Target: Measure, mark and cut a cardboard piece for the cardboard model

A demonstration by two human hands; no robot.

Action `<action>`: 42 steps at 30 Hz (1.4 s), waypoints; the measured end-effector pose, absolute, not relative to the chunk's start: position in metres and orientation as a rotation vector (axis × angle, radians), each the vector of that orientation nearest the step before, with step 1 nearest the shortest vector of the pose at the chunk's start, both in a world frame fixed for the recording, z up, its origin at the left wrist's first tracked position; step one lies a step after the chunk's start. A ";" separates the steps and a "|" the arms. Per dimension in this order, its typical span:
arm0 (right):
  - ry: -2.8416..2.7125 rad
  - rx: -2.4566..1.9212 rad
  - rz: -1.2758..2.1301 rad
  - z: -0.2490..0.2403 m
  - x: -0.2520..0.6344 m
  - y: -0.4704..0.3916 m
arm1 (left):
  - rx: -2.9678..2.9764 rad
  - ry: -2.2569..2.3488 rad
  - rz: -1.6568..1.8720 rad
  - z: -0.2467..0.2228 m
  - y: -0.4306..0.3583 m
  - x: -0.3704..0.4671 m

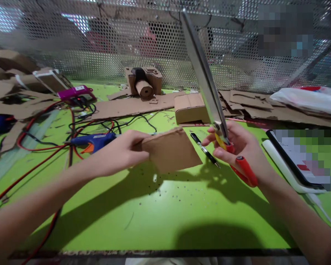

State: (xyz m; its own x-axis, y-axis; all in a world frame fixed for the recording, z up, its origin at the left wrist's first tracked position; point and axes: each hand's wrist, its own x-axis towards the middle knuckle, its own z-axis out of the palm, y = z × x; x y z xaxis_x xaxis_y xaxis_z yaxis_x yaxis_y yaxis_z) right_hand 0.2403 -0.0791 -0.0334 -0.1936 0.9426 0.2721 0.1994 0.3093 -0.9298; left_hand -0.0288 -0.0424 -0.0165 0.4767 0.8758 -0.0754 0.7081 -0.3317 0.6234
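My left hand (129, 149) grips the left edge of a flat brown cardboard piece (173, 151), thumb in front, held above the green table. In my right hand (242, 147) is a pair of scissors (204, 73) with red and yellow handles. Its long metal blades are together and point up and away from me. The cardboard and the blades are apart. Between my hands a black pen (205, 150) lies on the table, close to the right fingers. Small pale scraps (176, 195) are scattered below the cardboard.
A blue glue gun (95, 141) lies left amid tangled red and black cables, near a purple power strip (76, 94). Behind are a cardboard camera model (145, 82), a cardboard box (191, 108) and a perforated metal screen (168, 44). A tablet-like device (295, 162) sits right.
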 end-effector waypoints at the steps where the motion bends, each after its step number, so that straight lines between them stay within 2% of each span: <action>1: -1.585 -1.053 1.064 -0.031 0.237 -0.082 | 2.030 1.310 0.334 -0.015 -0.040 -0.028; 4: -1.526 -1.138 1.219 -0.030 0.229 -0.090 | 1.801 1.286 0.275 -0.016 -0.036 -0.024; 8: -1.573 -1.289 1.212 -0.036 0.224 -0.095 | 1.611 1.221 0.270 -0.018 -0.044 -0.022; 14: -1.607 -1.244 1.195 -0.037 0.219 -0.095 | 1.337 1.104 0.227 -0.015 -0.068 -0.009; 16: -1.598 -1.220 1.126 -0.036 0.220 -0.097 | 1.240 1.056 0.297 -0.019 -0.077 -0.003; 22: -1.735 -1.346 0.596 -0.039 0.257 -0.112 | 1.064 1.008 0.448 -0.044 -0.097 0.000; 26: -2.098 -1.486 0.355 -0.044 0.280 -0.127 | 1.015 1.008 0.524 -0.055 -0.099 -0.001; 36: -2.289 -1.593 0.223 -0.063 0.301 -0.148 | 1.000 0.863 0.535 -0.067 -0.101 -0.010; 42: -2.326 -1.529 0.323 -0.055 0.289 -0.146 | 0.974 0.784 0.517 -0.066 -0.103 -0.014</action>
State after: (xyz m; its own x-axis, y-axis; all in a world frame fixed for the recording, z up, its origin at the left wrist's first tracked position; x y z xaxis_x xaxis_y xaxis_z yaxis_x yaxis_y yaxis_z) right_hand 0.2887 -0.1464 -0.0554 -0.3645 0.9183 0.1546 0.8415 0.3959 -0.3676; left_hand -0.0136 -0.1032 -0.0662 0.6222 0.7000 -0.3504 -0.0456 0.4793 0.8765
